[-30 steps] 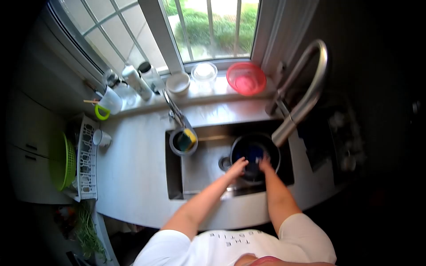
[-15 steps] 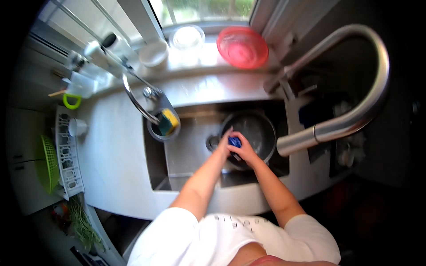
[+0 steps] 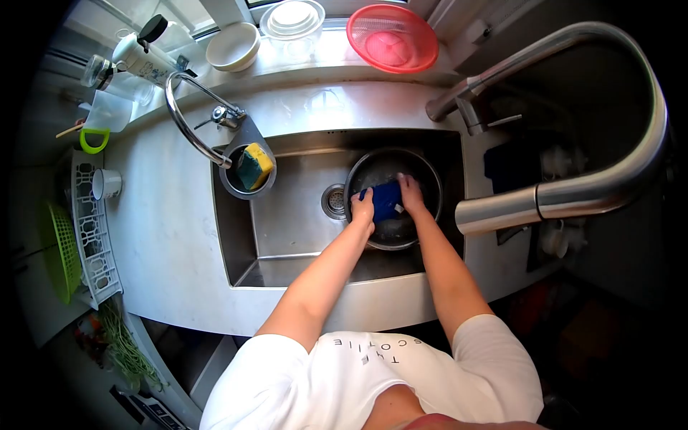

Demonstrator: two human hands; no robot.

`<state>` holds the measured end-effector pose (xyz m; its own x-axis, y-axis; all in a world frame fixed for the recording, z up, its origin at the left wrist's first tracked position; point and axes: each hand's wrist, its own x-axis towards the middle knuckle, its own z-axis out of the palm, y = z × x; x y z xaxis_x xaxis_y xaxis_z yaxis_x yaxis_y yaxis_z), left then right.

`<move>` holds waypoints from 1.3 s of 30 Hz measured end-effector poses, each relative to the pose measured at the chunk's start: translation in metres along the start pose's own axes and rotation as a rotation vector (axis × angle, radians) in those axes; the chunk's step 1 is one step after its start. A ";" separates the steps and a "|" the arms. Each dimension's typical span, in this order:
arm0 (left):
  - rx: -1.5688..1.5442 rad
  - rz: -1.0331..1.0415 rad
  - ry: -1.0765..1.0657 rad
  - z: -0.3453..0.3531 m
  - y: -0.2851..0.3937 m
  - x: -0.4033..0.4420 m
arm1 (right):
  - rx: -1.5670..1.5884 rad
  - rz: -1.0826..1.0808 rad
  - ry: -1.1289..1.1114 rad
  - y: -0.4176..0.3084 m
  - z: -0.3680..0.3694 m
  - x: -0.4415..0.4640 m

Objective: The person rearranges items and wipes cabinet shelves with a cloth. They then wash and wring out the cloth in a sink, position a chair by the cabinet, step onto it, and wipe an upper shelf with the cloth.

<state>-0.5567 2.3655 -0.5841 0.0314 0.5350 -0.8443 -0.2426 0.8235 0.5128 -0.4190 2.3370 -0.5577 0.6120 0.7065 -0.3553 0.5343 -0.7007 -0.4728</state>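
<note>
A dark blue cloth (image 3: pixel 387 201) with a small white tag is spread between my two hands, inside or just above a round metal basin (image 3: pixel 387 163). My left hand (image 3: pixel 363 207) grips its left edge, with the thumb at the top. On the opposite edge, my right hand (image 3: pixel 411 193) has its fingers closed on the fabric. The basin stands in the right part of the steel sink (image 3: pixel 295 215), and its inside looks wet.
Over the sink's right side reaches a large tap (image 3: pixel 502 208). A smaller tap (image 3: pixel 188 129) arches near a holder with a yellow-green sponge (image 3: pixel 256 165). A red colander (image 3: pixel 392 37) and bowls line the sill. A white rack (image 3: pixel 97 236) stands at left.
The blue cloth was bunched small between my hands, which were close together. Now my hands are apart and the cloth is opened out. The view has also shifted.
</note>
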 end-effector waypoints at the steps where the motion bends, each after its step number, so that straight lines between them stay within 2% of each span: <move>1: -0.005 0.006 0.008 -0.003 -0.003 0.001 | 0.045 0.127 0.176 0.012 0.016 0.010; 2: 0.246 0.100 0.003 -0.008 -0.009 -0.003 | -0.257 -0.033 0.056 0.021 0.022 0.001; 3: 0.498 0.191 -0.005 -0.011 -0.013 -0.004 | -0.256 -0.037 0.052 0.015 0.021 -0.004; 4: 0.655 0.063 -0.058 -0.012 -0.008 -0.005 | -0.338 -0.277 -0.270 0.005 0.013 -0.012; 5: 0.654 0.057 -0.056 -0.015 -0.003 -0.004 | -0.412 -0.514 -0.595 -0.003 0.002 -0.020; 7: 0.047 -0.240 -0.310 -0.023 0.015 -0.021 | -0.509 -0.523 -0.625 -0.002 -0.012 -0.019; 9: 0.040 -0.213 -0.223 -0.027 0.009 -0.023 | -0.425 -0.221 0.018 0.024 0.005 -0.004; 10: 0.102 -0.171 -0.160 -0.037 -0.018 -0.001 | -0.382 -0.011 -0.047 0.000 0.004 -0.014; 11: 0.164 -0.129 -0.101 -0.043 -0.033 0.011 | -0.381 -0.018 -0.050 -0.007 0.009 -0.016; 13: 0.093 -0.122 -0.066 -0.046 -0.018 -0.010 | 0.637 0.273 -0.508 -0.009 0.018 -0.027; 14: -0.043 -0.333 -0.182 -0.050 0.004 -0.018 | 0.835 0.380 -0.650 -0.029 0.005 -0.043; 15: -0.193 -0.410 -0.268 -0.049 0.020 -0.030 | 0.979 0.293 -0.742 -0.048 -0.005 -0.061; 16: -0.332 -0.499 -0.346 -0.048 0.036 -0.042 | 0.929 0.159 -0.741 -0.063 -0.007 -0.076; 17: -0.359 -0.554 -0.302 -0.047 0.053 -0.052 | 0.856 -0.058 -0.647 -0.079 -0.011 -0.096; 18: -0.363 -0.553 -0.302 -0.047 0.053 -0.049 | 0.769 -0.205 -0.573 -0.095 -0.024 -0.111; 21: -0.334 -0.522 -0.494 -0.052 0.038 -0.025 | 0.524 -0.555 -0.347 -0.120 -0.043 -0.149; 22: -0.323 -0.515 -0.558 -0.053 0.034 -0.021 | 0.469 -0.613 -0.253 -0.128 -0.048 -0.158; 23: -0.313 -0.509 -0.626 -0.052 0.029 -0.017 | 0.466 -0.611 -0.252 -0.125 -0.046 -0.160; 25: -0.298 -0.487 -0.586 -0.037 0.053 -0.052 | 0.381 -0.682 -0.102 -0.115 -0.038 -0.159; 26: -0.281 -0.458 -0.542 -0.031 0.063 -0.065 | 0.365 -0.787 0.019 -0.112 -0.034 -0.153; 27: -0.283 -0.462 -0.548 -0.031 0.055 -0.059 | 0.358 -0.786 0.021 -0.106 -0.031 -0.145; 29: -0.207 -0.048 -0.546 -0.034 0.030 -0.037 | 0.166 -0.962 0.118 -0.089 -0.031 -0.124; 30: -0.255 -0.261 -0.415 -0.035 0.027 -0.026 | 0.199 -0.954 0.114 -0.087 -0.034 -0.111; 31: -0.290 -0.174 -0.331 -0.028 0.027 -0.032 | 0.206 -0.879 0.140 -0.079 -0.029 -0.094; 32: -0.152 -0.160 -0.217 -0.021 0.025 -0.040 | 0.175 -0.688 0.125 -0.069 -0.027 -0.079; 33: -0.012 -0.144 -0.104 -0.007 0.043 -0.069 | 0.101 -0.177 0.075 -0.057 -0.023 -0.056; 34: 0.221 0.027 -0.024 -0.006 -0.004 -0.035 | 0.048 -0.133 0.007 -0.034 -0.021 -0.034; 35: 0.126 0.033 -0.114 -0.006 0.017 -0.066 | 0.003 -0.126 0.057 -0.033 -0.017 -0.030; 37: 0.075 -0.185 -0.091 -0.017 0.019 -0.053 | 0.288 -0.065 -0.048 0.023 0.014 0.007; 39: 0.266 -0.044 -0.053 -0.025 0.014 -0.052 | -0.433 -0.367 0.093 0.089 0.072 0.028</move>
<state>-0.5862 2.3447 -0.5372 0.0886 0.5008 -0.8610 0.0227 0.8632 0.5044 -0.3965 2.3017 -0.6681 0.3800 0.9130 -0.1488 0.8994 -0.4022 -0.1713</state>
